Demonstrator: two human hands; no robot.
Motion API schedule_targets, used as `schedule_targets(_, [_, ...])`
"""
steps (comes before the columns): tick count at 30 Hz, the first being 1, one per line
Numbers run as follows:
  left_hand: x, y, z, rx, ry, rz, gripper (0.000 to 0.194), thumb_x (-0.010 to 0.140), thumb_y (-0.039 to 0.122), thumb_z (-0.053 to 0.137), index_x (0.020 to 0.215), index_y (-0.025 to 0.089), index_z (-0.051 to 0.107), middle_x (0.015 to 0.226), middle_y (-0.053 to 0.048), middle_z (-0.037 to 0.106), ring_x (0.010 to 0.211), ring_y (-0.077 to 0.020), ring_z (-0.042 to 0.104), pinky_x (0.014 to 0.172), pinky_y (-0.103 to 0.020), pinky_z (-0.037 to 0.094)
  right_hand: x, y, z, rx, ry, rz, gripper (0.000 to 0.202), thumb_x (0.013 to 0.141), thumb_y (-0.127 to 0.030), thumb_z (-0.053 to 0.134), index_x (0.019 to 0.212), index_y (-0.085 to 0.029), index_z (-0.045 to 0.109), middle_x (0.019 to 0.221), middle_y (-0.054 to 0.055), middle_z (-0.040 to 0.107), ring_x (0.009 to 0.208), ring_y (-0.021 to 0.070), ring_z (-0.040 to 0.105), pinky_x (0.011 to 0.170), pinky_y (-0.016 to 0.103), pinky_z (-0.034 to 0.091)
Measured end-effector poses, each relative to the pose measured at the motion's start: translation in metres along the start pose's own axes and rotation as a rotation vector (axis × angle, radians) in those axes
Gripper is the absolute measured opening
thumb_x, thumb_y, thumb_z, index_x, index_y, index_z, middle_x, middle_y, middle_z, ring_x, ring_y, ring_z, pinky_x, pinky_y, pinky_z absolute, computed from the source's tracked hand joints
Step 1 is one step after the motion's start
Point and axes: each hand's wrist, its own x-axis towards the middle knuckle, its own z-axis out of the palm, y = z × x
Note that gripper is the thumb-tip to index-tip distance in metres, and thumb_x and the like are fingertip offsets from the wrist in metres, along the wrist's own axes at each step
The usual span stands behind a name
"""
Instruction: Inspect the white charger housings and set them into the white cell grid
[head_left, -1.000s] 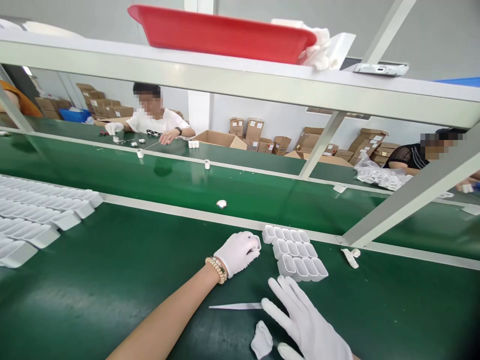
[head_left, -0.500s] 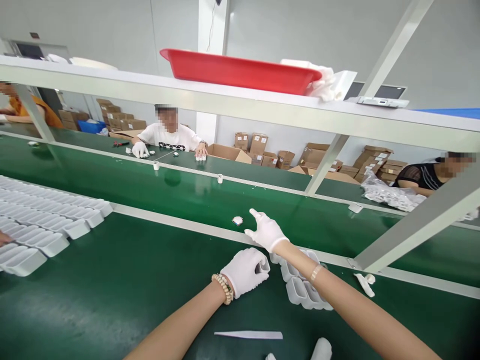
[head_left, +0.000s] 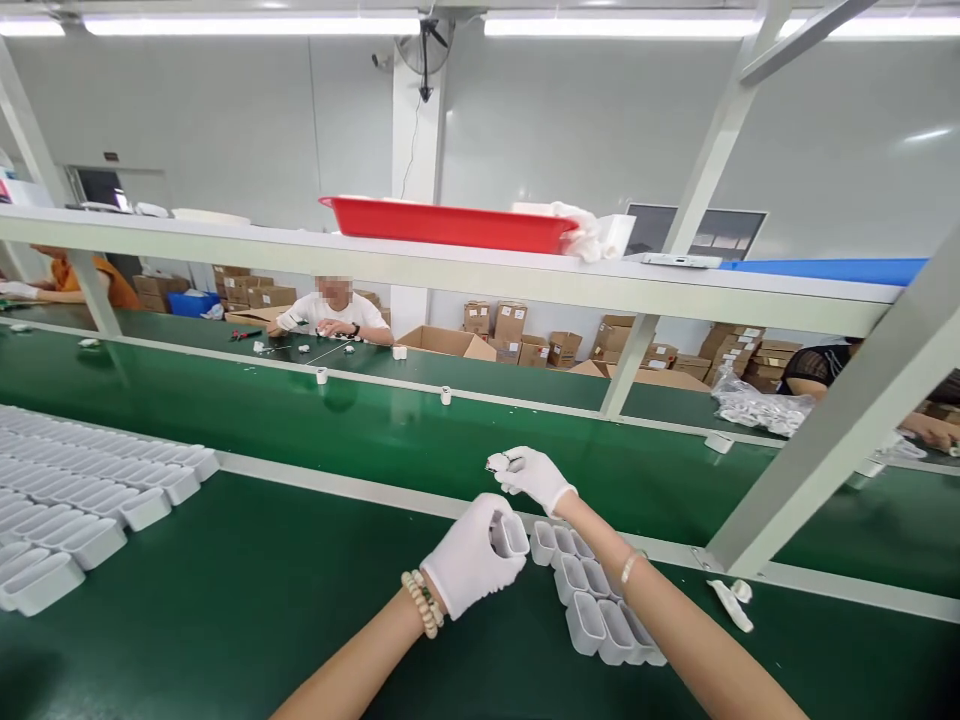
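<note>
My left hand [head_left: 476,555], in a white glove, is closed around a small white plastic cup [head_left: 512,535] with its opening facing up. Farther out, over the green belt [head_left: 420,450], my gloved right hand [head_left: 534,478] pinches a small white part with dark edges [head_left: 497,463]; its exact kind is too small to make out. A cluster of white oblong cups [head_left: 589,620] stands just right of my left hand, partly hidden by my right forearm.
Many white cups [head_left: 97,545] stand in rows at the left. A shelf [head_left: 450,275] with a red tray [head_left: 450,222] crosses above the belt. A slanted post [head_left: 825,450] rises at the right. Across the belt a co-worker [head_left: 334,310] sits near cardboard boxes.
My right hand has closed on the small part that lay on the belt and lifted it. My left hand keeps its cup. The view has tilted upward.
</note>
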Motion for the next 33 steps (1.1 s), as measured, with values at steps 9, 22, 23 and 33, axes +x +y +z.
schedule_targets(9, [-0.022,0.063,-0.057,0.402,0.100,0.327,0.035,0.082,0.020,0.069,0.115,0.028,0.061,0.112,-0.001,0.072,0.099,-0.0203,0.071,0.093,-0.037,0.059,-0.116,-0.031,-0.048,0.355,0.030,-0.343,0.050,0.066,-0.036,0.084,0.112,-0.021,0.071,0.094,0.008,0.080,0.088,0.0268,0.075,0.089,0.047,0.061])
schedule_targets(22, [-0.039,0.086,-0.068,0.594,0.168,0.490,0.041,0.086,0.016,0.066,0.123,0.031,0.056,0.114,0.001,0.073,0.099,-0.0171,0.074,0.091,-0.031,0.062,-0.151,-0.053,-0.038,-0.083,-0.039,-0.238,0.045,0.077,-0.034,0.074,0.122,-0.033,0.074,0.088,0.000,0.078,0.077,0.0208,0.072,0.074,0.035,0.062])
schedule_targets(23, [-0.039,0.089,-0.067,0.599,0.168,0.506,0.040,0.086,0.016,0.066,0.123,0.031,0.056,0.113,0.000,0.073,0.098,-0.0172,0.074,0.090,-0.031,0.062,-0.153,-0.056,-0.038,-0.065,-0.055,-0.219,0.043,0.077,-0.033,0.073,0.120,-0.034,0.074,0.087,-0.001,0.078,0.077,0.0200,0.072,0.074,0.033,0.061])
schedule_targets(33, [-0.038,0.089,-0.066,0.575,0.125,0.550,0.040,0.086,0.010,0.061,0.119,0.030,0.055,0.113,0.000,0.073,0.099,-0.0173,0.073,0.088,-0.031,0.061,-0.158,-0.061,-0.039,-0.198,-0.041,-0.197,0.032,0.078,-0.035,0.067,0.110,-0.033,0.074,0.088,-0.001,0.079,0.078,0.0230,0.071,0.075,0.038,0.055])
